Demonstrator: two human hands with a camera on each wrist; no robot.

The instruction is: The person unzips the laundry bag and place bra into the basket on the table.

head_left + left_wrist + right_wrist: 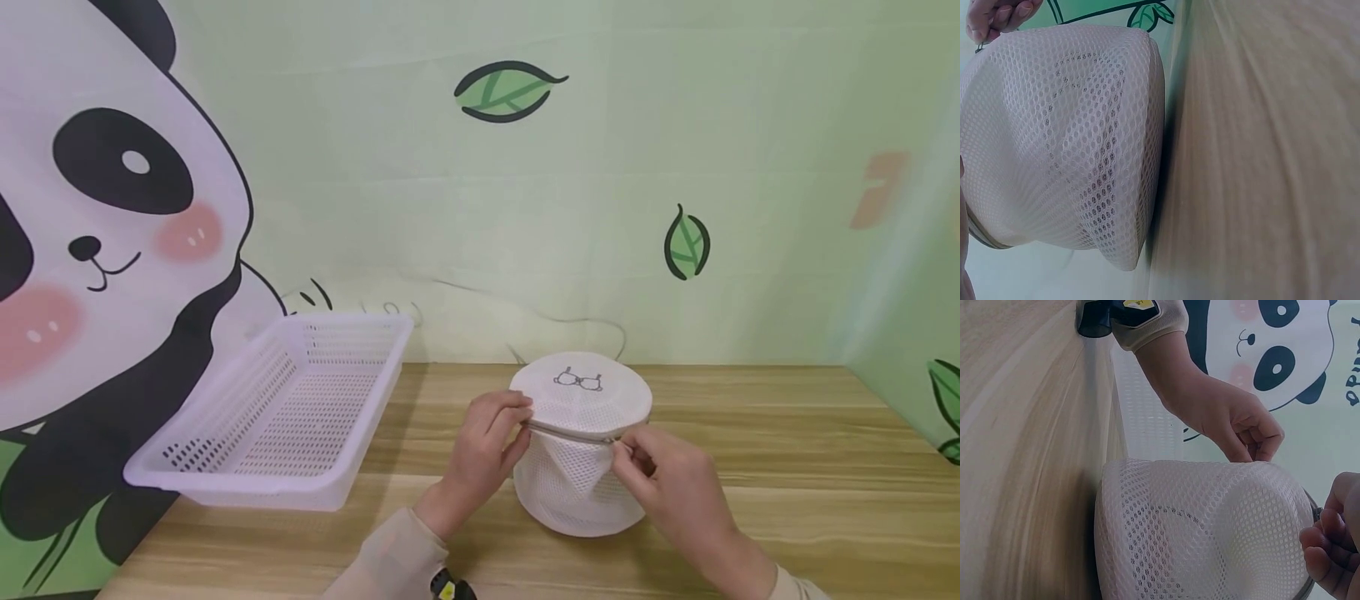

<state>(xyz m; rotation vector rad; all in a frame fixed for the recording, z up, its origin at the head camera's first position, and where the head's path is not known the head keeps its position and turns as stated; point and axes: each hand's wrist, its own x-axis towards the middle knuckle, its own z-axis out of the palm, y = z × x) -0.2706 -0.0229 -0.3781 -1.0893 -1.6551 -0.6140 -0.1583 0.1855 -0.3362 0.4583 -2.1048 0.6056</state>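
A white mesh laundry bag (581,483), round like a drum, stands on the wooden table with a pair of glasses drawn on its lid (600,408). A zipper (570,434) runs round the bag just under the lid. At the bag's left side my left hand (483,442) pinches the edge by the zipper; the right wrist view shows this left hand (1222,419) from the side. My right hand (675,479) pinches the zipper pull at the front right, and in the left wrist view the right hand (1004,15) holds the small metal pull (980,47). The mesh front is dented inward.
A white plastic basket (378,417) with slotted walls stands to the left of the bag on the table (810,467). Behind the table hangs a green backdrop (360,208) with a panda and leaves. A dark strapped device (450,586) sits at the left wrist.
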